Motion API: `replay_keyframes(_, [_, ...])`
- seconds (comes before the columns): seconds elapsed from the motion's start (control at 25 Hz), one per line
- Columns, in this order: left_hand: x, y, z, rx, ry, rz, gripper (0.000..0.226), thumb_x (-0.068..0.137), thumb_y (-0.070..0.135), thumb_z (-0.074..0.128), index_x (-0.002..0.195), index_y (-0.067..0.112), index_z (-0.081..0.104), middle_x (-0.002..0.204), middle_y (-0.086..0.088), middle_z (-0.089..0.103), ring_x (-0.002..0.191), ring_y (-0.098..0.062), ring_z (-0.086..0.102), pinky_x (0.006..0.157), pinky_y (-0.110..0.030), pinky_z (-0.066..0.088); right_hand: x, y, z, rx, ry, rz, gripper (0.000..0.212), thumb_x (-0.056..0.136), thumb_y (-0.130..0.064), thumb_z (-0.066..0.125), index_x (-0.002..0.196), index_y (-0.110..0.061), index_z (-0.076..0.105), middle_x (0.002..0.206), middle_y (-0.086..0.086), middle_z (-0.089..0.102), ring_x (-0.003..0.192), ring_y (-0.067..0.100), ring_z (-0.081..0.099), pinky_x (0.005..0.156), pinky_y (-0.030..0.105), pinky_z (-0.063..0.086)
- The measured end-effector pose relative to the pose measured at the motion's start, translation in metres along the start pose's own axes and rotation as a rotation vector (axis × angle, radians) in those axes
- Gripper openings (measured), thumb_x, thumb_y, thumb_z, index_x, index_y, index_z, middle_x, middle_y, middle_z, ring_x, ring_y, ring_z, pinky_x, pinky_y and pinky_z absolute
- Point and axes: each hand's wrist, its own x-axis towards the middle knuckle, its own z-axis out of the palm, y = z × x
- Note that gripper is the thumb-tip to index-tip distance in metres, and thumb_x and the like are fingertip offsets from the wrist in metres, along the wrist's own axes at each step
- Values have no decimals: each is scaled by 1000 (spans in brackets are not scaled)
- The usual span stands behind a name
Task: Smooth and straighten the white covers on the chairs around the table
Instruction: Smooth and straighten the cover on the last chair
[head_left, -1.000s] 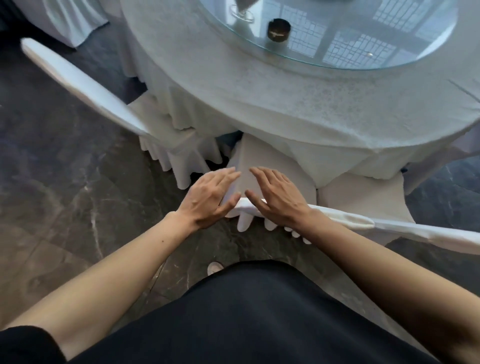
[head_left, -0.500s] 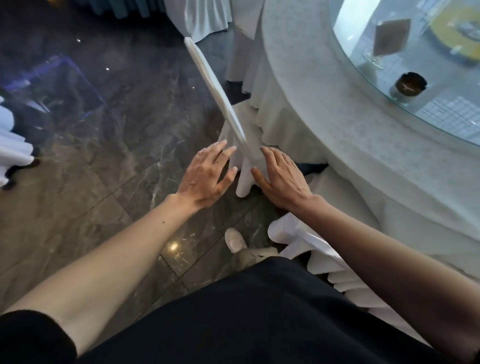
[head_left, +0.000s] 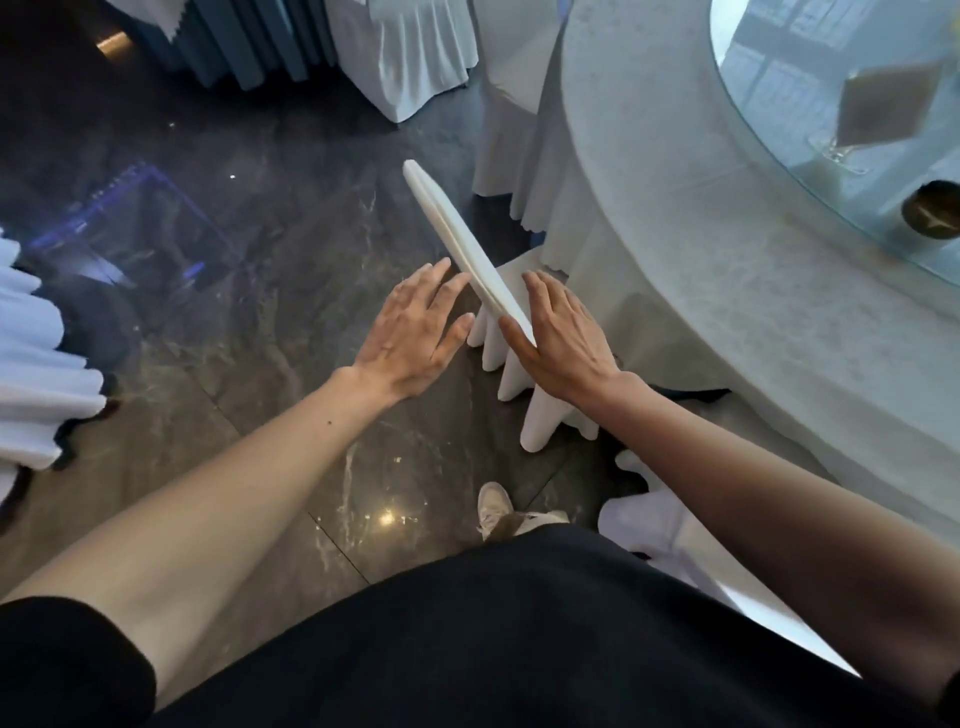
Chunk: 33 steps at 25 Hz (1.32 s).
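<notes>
Head cam, looking down: the white fabric-covered chair back (head_left: 457, 244) is seen edge-on, slanting away right beside the round table with the pale tablecloth (head_left: 675, 270). Its pleated white skirt (head_left: 524, 395) hangs down to the dark marble floor (head_left: 249, 364). Left hand (head_left: 410, 338) is flat with fingers spread, fingertips right at the outer face of the cover. Right hand (head_left: 563, 338) is flat too, fingers extended, on the table side, thumb along the cover's edge. Neither hand is gripping anything. A white sneaker (head_left: 493, 506) pokes out below.
</notes>
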Motion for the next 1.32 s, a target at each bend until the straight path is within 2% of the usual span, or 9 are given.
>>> replay_keyframes(0.32, [94, -79, -2, 44, -38, 254, 55, 100, 45, 27, 143, 12, 37, 149, -17, 35, 139, -31, 30, 116, -47, 22, 77, -17, 11, -8, -41, 111, 66, 101, -51, 33, 150, -6, 25, 153, 15, 34, 139, 30, 36, 114, 40, 29])
replay_keyframes(0.48, [140, -129, -3, 108, -153, 459, 58, 98, 50, 25, 143, 15, 37, 148, -17, 37, 139, -32, 30, 115, -49, 23, 109, -37, 23, 22, -43, 148, 61, 102, -47, 36, 147, -6, 30, 150, 15, 39, 134, 29, 41, 109, 38, 34])
replay_keyframes(0.64, [176, -164, -4, 91, -254, 678, 56, 97, 51, 24, 140, 19, 39, 143, -12, 43, 136, -31, 35, 114, -49, 25, 138, -64, 42, 43, -63, 269, 55, 101, -49, 36, 143, -14, 34, 141, 10, 48, 126, 27, 49, 94, 44, 47])
replay_keyframes(0.76, [202, -179, -1, 54, -292, 824, 54, 96, 52, 26, 139, 22, 40, 132, -10, 48, 128, -30, 42, 113, -46, 26, 152, -77, 55, 60, -33, 394, 47, 102, -49, 32, 134, -16, 39, 125, 9, 58, 109, 28, 57, 79, 45, 52])
replay_keyframes(0.92, [221, -176, 9, 72, -309, 902, 53, 96, 53, 26, 129, 16, 46, 113, -14, 53, 103, -34, 52, 98, -47, 38, 154, -75, 66, 82, -2, 538, 44, 101, -52, 29, 108, -12, 46, 101, 13, 61, 87, 31, 59, 72, 44, 49])
replay_keyframes(1.08, [227, -169, 16, 132, -262, 976, 46, 96, 51, 35, 117, 13, 49, 99, -14, 54, 88, -33, 51, 80, -47, 43, 153, -76, 68, 74, -9, 575, 41, 101, -52, 31, 105, -13, 42, 96, 10, 58, 75, 23, 52, 65, 38, 43])
replay_keyframes(1.2, [229, -164, 19, 104, -202, 1077, 43, 97, 50, 37, 114, 13, 51, 94, -11, 55, 82, -31, 51, 72, -46, 43, 147, -74, 59, 101, -42, 580, 34, 101, -51, 35, 99, -16, 38, 93, 5, 52, 75, 22, 50, 65, 35, 37])
replay_keyframes(1.32, [223, -148, 23, 44, -227, 1216, 41, 95, 49, 42, 110, 12, 52, 90, -8, 57, 77, -28, 54, 64, -41, 43, 121, -65, 52, 136, -87, 527, 38, 99, -51, 40, 101, -12, 42, 95, 6, 53, 79, 25, 52, 67, 35, 36])
